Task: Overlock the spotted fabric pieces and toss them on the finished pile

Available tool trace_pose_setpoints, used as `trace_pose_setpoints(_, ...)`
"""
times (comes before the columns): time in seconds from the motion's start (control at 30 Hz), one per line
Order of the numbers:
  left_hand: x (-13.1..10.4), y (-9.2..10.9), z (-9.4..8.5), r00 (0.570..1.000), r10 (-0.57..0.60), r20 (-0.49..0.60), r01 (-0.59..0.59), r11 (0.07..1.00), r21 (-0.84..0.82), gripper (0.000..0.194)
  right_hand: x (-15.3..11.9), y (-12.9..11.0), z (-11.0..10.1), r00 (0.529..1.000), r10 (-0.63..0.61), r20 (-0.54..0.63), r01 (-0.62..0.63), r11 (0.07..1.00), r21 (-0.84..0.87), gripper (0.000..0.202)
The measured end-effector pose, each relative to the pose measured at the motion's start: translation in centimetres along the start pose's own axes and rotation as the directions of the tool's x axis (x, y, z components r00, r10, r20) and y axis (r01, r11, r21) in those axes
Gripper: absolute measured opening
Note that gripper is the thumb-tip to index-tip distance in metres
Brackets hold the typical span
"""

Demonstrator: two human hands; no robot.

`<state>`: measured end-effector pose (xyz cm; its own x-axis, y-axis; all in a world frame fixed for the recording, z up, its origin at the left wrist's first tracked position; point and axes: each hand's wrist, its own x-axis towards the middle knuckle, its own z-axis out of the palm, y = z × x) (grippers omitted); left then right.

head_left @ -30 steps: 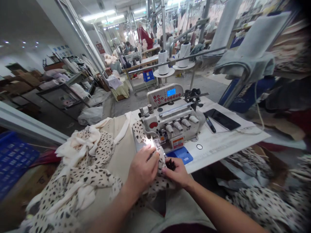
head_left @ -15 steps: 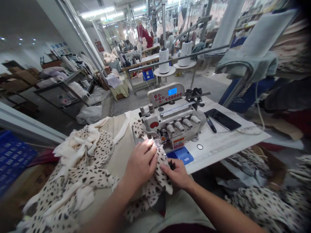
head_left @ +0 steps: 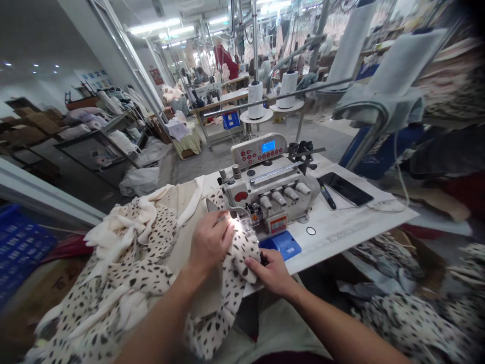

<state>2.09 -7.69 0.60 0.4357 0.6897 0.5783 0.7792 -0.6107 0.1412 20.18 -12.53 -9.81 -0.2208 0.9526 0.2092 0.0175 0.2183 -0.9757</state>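
A length of cream fabric with black spots [head_left: 242, 247] runs under the lit needle area of a white overlock sewing machine [head_left: 261, 189]. My left hand [head_left: 210, 237] is left of the presser foot, its bent fingers pinching the fabric's left side close to the needle. My right hand [head_left: 273, 273] grips the fabric's near right edge between thumb and fingers. A small dark object [head_left: 263, 259] shows at those fingers, too hidden to name. The fabric's lower end hangs over the table edge towards my lap.
A heap of spotted fabric [head_left: 125, 263] covers the table's left side. On the right lie a phone [head_left: 346, 188], a blue-handled tool [head_left: 328, 196] and a black ring [head_left: 310, 231]. Thread cones [head_left: 255, 100] stand behind the machine. More spotted fabric [head_left: 413, 323] is piled lower right.
My left hand has moved left and slightly up, baring more fabric beside the needle. My right hand has shifted a little left with the fabric edge. The hanging end lies lower and further left.
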Motion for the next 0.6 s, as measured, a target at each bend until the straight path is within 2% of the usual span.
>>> trace_pose_setpoints(0.07, -0.9, 0.9, -0.3, 0.996, 0.085, -0.041, -0.088, 0.993, -0.074, 0.011, 0.1, 0.1, 0.1, 1.0, 0.003, -0.008, -0.003, 1.0, 0.002, 0.038)
trace_pose_setpoints(0.13, -1.7, 1.8, -0.5, 0.971, 0.236, 0.045, -0.226, 0.961, -0.162, 0.017, 0.2, 0.1, 0.2, 1.0, 0.001, -0.015, -0.001, 1.0, 0.003, 0.038)
trace_pose_setpoints(0.2, -2.0, 2.3, -0.6, 0.936, 0.33, 0.12, -0.304, 0.932, -0.196, 0.021, 0.2, 0.2, 0.2, 1.0, 0.003, -0.029, -0.003, 1.0, 0.004, 0.039)
trace_pose_setpoints(0.47, -1.7, 2.1, -0.4, 0.936, 0.319, 0.15, -0.306, 0.946, -0.105, 0.023, 0.2, 0.0, 0.2, 0.998, 0.04, -0.042, -0.037, 0.998, 0.059, 0.042)
trace_pose_setpoints(0.6, -1.6, 2.1, -0.5, 0.931, 0.308, 0.198, -0.296, 0.951, -0.085, 0.023, 0.2, 0.0, 0.2, 0.996, 0.059, -0.063, -0.053, 0.995, 0.089, 0.043)
